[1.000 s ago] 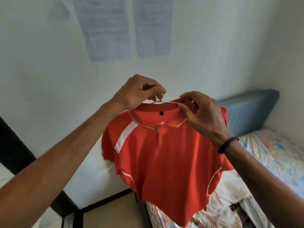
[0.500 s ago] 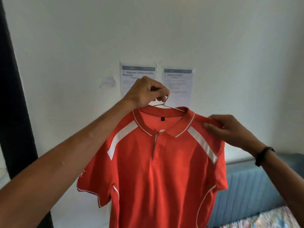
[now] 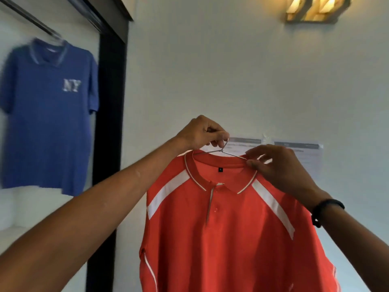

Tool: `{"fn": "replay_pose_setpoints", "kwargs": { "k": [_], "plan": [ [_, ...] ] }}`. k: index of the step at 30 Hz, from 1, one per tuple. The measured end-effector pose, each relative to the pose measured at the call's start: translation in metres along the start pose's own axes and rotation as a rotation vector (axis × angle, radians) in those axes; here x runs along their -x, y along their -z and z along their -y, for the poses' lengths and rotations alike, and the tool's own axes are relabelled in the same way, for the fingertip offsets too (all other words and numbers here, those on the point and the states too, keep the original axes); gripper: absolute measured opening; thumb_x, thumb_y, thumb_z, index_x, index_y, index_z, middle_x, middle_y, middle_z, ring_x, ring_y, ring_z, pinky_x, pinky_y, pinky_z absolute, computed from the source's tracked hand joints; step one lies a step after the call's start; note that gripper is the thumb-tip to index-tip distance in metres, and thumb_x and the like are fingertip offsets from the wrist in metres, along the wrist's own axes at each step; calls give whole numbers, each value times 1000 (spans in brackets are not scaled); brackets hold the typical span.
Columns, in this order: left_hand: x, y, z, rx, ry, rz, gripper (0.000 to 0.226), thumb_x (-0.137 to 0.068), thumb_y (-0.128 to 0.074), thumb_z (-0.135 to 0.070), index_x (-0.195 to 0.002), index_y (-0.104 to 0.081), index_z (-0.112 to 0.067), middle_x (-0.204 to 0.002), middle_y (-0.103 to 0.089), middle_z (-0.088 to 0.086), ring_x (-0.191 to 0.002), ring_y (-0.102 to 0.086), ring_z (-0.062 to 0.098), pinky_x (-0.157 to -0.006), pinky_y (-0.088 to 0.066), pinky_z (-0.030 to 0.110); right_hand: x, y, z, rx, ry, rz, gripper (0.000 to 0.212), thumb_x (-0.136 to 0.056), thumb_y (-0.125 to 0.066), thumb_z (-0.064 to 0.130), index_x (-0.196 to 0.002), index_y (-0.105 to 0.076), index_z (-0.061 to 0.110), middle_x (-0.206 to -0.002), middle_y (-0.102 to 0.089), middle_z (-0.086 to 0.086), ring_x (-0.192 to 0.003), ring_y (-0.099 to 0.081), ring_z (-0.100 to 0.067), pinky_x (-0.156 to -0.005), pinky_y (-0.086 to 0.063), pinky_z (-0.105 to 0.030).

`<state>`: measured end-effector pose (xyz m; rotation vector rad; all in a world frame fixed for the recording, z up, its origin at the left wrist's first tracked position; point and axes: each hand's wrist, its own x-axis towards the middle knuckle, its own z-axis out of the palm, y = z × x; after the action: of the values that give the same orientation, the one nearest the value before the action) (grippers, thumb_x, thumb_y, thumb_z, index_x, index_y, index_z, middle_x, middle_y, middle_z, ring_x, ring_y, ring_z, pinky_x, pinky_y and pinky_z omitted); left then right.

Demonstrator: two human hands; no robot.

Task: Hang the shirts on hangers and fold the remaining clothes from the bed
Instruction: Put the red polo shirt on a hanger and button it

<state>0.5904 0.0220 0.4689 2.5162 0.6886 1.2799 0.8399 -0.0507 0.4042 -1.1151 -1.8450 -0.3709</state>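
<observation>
A red polo shirt [image 3: 227,228] is hanging on a thin wire hanger [image 3: 226,151], held up in front of a pale wall. The shirt is showing a white stripe slanting down from each shoulder, thin white piping along the collar edge and sleeve seams, a short buttoned placket and a small dark label inside the neck. It is facing the camera, collar at the top, its long axis running straight down, with the hem passing out of view at the bottom edge. The hanger's hook is pointing up, and its wire arms are sloping down into the collar on either side.

The left hand [image 3: 203,132] is clenching around the hook, fingers curled over it and carrying the shirt's weight. The right hand [image 3: 277,167] is pinching the collar edge at the shirt's right-hand shoulder, thumb and fingertips closing on fabric where the wire is entering (a dark band [image 3: 326,207] is sitting on that wrist).

To the left, a dark door frame [image 3: 109,127] is bounding an open wardrobe, where a blue polo shirt [image 3: 48,110] marked NY is hanging from a rail [image 3: 31,18], blurred. The rail is sitting higher than the hook and well apart from it, with the frame standing between them. Behind the hands, two printed sheets [image 3: 296,152] are sticking to the wall, and a lit wall lamp [image 3: 315,9] is glowing near the top right corner. Bare wall is filling the room above the red shirt.
</observation>
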Motion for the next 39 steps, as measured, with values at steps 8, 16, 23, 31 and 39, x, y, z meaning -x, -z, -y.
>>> {"fn": "replay_pose_setpoints", "kwargs": {
  "k": [8,16,23,31,39],
  "plan": [
    [-9,137,34,-125,125,-75,17,-98,-69,-23,-99,-80,-9,-85,-78,8,-79,-67,14,-73,-53,26,-104,-74,44,-56,172,48,36,-98,-64,15,-132,-70,24,-116,-72,5,-97,-66,-8,-80,-37,0],
    [12,308,68,-258,227,-303,20,-95,-72,-29,-96,-80,-11,-72,-71,-3,-62,-54,11,-65,-52,25,-221,-158,142,71,382,-200,30,-104,-53,23,-129,-68,27,-118,-72,4,-108,-66,-22,-82,-51,-34],
    [18,464,111,-371,233,-481,17,-94,-75,-25,-94,-78,-9,-77,-71,2,-61,-52,11,-62,-53,26,-330,-249,250,171,519,-421,28,-99,-61,17,-125,-70,21,-106,-70,-3,-95,-64,-27,-76,-53,-40],
    [55,584,188,-1011,173,-836,25,-102,-54,-39,-117,-69,-24,-115,-72,1,-108,-65,23,-93,-52,37,-429,-336,335,168,469,-554,21,-98,-62,24,-116,-73,23,-100,-66,-1,-88,-63,-28,-64,-49,-37],
    [88,653,281,-1237,508,-739,56,-105,-40,-53,-157,-34,-34,-161,-37,2,-147,-32,33,-114,-35,58,-511,-378,388,222,443,-505,30,-107,-41,31,-104,-69,20,-103,-62,-1,-92,-64,-28,-67,-37,-35]
  ]
}}
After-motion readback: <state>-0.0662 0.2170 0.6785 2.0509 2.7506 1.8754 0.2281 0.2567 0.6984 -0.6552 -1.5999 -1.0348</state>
